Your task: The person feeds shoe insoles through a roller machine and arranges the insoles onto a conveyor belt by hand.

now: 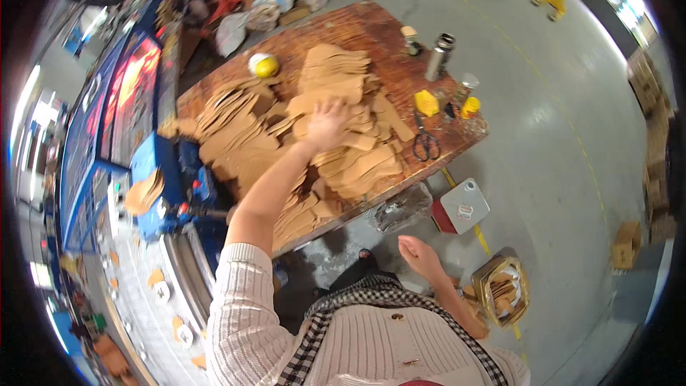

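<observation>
My left hand [330, 123] lies on the stacks of tan insoles [336, 93] at the middle of the wooden table. Its fingers are spread over the top pieces, and none is lifted. The insoles are flat and shoe-sole shaped, heaped in overlapping rows, with another fanned heap [232, 118] to the left and more [364, 168] near the front edge. My right hand [420, 256] hangs in the air off the table's front edge, its fingers curled in. Nothing shows in it.
Black-handled scissors [426, 146], a steel flask [439, 57], a jar [411, 41] and yellow caps [426, 103] stand along the table's right side. A blue machine [146, 186] with a conveyor [164, 300] is at left. Below right are a stool [468, 207] and a lined bin [525, 289].
</observation>
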{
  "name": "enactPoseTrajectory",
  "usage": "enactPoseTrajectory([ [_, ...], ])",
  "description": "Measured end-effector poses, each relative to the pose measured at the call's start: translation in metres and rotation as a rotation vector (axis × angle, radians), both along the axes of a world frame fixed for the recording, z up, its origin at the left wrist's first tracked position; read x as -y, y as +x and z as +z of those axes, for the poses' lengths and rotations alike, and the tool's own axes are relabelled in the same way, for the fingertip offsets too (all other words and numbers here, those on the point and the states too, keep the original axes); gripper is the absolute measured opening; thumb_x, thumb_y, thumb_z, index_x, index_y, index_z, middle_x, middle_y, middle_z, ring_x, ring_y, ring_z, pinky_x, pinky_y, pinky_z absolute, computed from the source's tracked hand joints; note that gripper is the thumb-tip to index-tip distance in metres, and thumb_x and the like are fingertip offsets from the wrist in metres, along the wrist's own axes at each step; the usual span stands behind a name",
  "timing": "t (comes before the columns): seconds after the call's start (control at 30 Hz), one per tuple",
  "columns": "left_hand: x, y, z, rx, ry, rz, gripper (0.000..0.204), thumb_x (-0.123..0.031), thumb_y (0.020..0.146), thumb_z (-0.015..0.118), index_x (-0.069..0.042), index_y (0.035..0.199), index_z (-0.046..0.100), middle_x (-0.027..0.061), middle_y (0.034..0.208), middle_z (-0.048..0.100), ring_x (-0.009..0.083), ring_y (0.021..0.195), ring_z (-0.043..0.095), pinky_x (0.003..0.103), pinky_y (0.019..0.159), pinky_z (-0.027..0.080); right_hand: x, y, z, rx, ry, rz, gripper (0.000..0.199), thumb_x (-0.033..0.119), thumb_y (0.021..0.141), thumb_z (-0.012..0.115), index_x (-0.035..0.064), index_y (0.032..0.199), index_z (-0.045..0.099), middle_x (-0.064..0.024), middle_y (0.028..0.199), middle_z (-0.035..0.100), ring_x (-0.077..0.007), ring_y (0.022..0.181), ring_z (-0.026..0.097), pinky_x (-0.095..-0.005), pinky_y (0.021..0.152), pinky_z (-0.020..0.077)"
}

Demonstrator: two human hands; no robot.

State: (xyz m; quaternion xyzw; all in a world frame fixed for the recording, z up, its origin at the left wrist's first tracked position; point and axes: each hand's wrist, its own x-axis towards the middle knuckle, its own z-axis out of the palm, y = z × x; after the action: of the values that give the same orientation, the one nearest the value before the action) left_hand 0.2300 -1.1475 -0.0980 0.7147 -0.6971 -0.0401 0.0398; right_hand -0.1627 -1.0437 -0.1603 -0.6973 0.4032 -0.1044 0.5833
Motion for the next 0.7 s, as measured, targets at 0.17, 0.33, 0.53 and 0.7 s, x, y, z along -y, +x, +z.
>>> enactPoseTrajectory([
  [0.17,-0.104,-0.096,0.020,-0.450,-0.429,-0.054,0.038,-0.013,0.073,0.063,-0.008,0.111,0.058,0.0203,0.124,0.047,0.0404,0.112,0.046,0.046,0.091,0.042,0.025,0.049,0.008,0.096,-0.109,0.210,0.033,0.029,0.089,0.057,0.0056,0.113,0.057,-0.0129,0.096,0.066,-0.0230,0.087,0.065,-0.0309,0.073,0.0498],
  [0.33,-0.289,-0.146,-0.042,-0.744,-0.164,0.381,0.035,-0.014,0.082,0.059,-0.004,0.116,0.056,0.0195,0.115,0.058,0.0346,0.105,0.056,0.039,0.087,0.046,0.026,0.131,0.039,0.231,-0.266,0.561,0.030,0.028,0.088,0.058,0.0071,0.110,0.059,-0.0125,0.094,0.066,-0.0243,0.087,0.065,-0.0338,0.073,0.0508],
  [0.53,-0.485,-0.225,-0.077,-0.556,0.086,1.004,0.031,-0.025,0.084,0.058,-0.006,0.109,0.060,0.0181,0.096,0.064,0.0361,0.086,0.061,0.043,0.069,0.048,0.035,0.246,0.048,0.244,-0.640,0.798,0.041,0.031,0.089,0.057,0.0036,0.120,0.051,-0.0163,0.113,0.059,-0.0286,0.100,0.061,-0.0373,0.084,0.0497],
  [0.7,-0.566,-0.292,-0.114,-0.955,-0.293,1.522,0.035,-0.017,0.085,0.061,0.001,0.115,0.056,0.0170,0.101,0.065,0.0237,0.092,0.064,0.033,0.078,0.049,0.030,0.336,0.032,0.236,-0.959,0.994,0.066,0.047,0.084,0.057,0.0034,0.130,0.042,-0.0189,0.123,0.052,-0.0326,0.115,0.050,-0.0399,0.096,0.0424],
])
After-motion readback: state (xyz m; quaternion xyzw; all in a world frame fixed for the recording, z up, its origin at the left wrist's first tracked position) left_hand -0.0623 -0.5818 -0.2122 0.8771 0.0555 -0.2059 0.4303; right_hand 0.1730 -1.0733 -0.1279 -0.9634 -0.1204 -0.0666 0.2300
